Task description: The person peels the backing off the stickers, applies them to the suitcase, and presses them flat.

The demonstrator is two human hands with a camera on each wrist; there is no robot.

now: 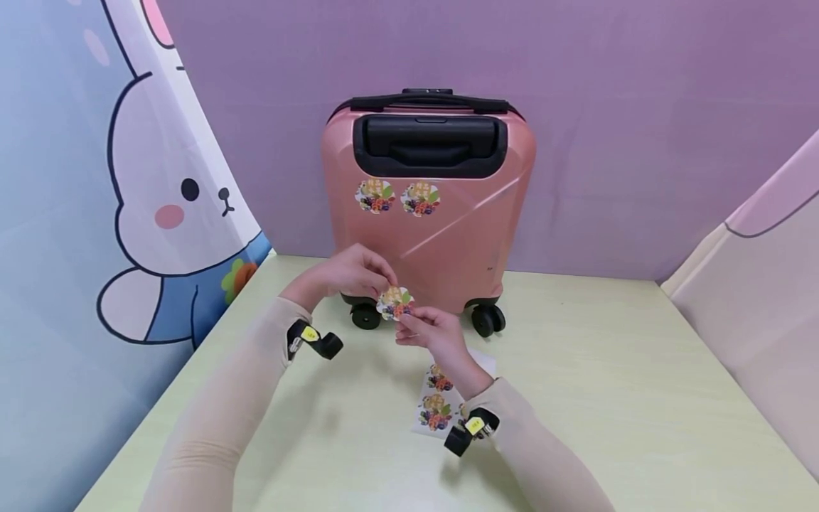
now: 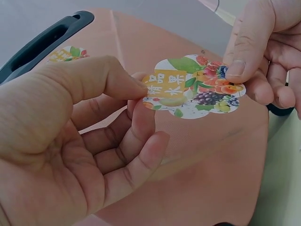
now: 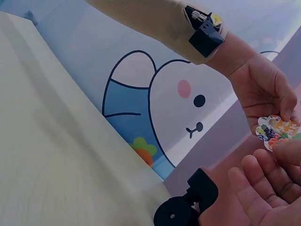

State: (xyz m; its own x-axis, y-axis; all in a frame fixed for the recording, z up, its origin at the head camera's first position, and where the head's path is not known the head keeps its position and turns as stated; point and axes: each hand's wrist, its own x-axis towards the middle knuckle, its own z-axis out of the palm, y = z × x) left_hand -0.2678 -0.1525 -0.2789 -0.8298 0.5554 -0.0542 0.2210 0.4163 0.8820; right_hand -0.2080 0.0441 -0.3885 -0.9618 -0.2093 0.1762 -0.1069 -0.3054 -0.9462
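Observation:
A scallop-edged fruit sticker (image 2: 193, 87) is stretched between both hands, in front of the lower part of a pink suitcase (image 1: 441, 245). My left hand (image 1: 354, 272) pinches its yellow-lettered end between thumb and finger. At the opposite end, beside the printed berries, my right hand (image 1: 441, 341) pinches it with the thumb on top. Two matching stickers are on the suitcase below its black handle recess: a left one (image 1: 375, 196) and a right one (image 1: 420, 200). Under my right wrist lies a white sticker sheet (image 1: 419, 419) with more fruit stickers, partly hidden by the forearm.
The suitcase stands upright on black wheels (image 1: 484, 320) at the back of the pale table (image 1: 608, 398). Behind it hangs a purple backdrop (image 1: 608, 142). A blue cloth with a cartoon rabbit (image 1: 173, 171) borders the left side, and a pale panel (image 1: 761, 284) the right.

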